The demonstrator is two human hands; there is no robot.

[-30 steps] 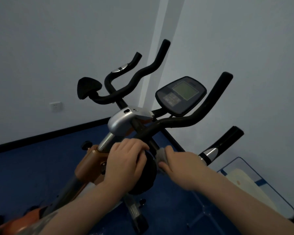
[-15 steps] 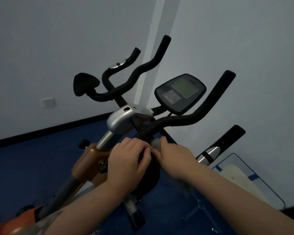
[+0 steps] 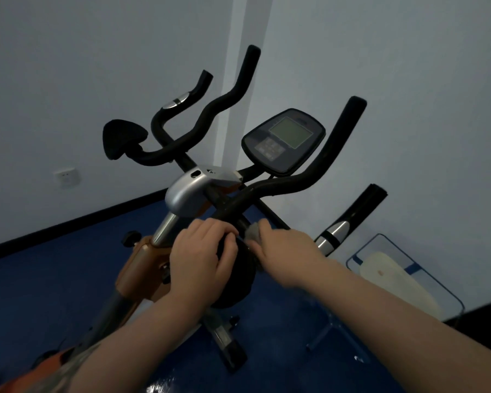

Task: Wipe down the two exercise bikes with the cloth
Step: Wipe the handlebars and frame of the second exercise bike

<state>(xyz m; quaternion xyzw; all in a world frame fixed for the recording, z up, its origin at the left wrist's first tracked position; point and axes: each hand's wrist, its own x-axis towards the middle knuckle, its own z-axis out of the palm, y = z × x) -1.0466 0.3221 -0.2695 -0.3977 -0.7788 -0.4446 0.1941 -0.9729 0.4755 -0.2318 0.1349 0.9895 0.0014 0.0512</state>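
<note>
The left hand (image 3: 201,259) curls its fingers over the bike's black pad (image 3: 236,276) to keep it steady. Just beside it, the right hand (image 3: 284,253) pinches the grey cloth (image 3: 252,231) against the handlebar (image 3: 270,188). The cloth looks soft and light, so bunching it works best.

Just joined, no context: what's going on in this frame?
A person is wiping an exercise bike. The right hand presses a grey cloth against the bar below the handlebars, while the left hand grips a black round pad beside it. The console is untouched.
</note>
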